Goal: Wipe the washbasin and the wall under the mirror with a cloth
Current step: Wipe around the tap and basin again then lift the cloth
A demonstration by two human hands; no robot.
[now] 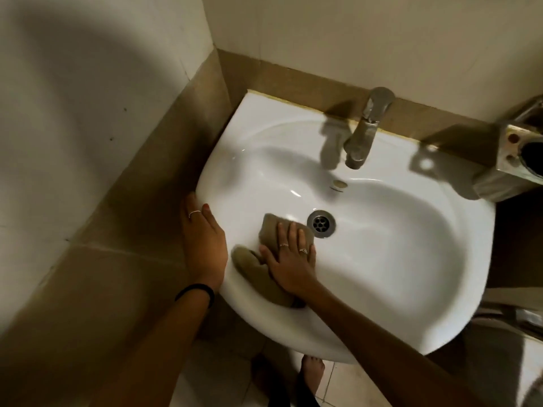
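A white washbasin point(396, 254) fills the middle of the view, with a metal drain point(321, 223) at its bottom. My right hand point(289, 259) presses flat on a brownish cloth point(255, 265) that lies inside the bowl, just left of the drain and up over the near-left rim. My left hand point(202, 245) grips the basin's left outer edge, fingers wrapped round the rim and a black band on the wrist. The wall point(352, 33) behind the basin is pale above a brown tile strip. No mirror is in view.
A steel tap point(364, 130) stands at the basin's back edge. A metal holder point(511, 163) juts out at the right, close to the rim. The left wall point(73, 142) meets the back wall in a corner beside the basin. Bare feet point(311, 374) stand on the tiled floor below.
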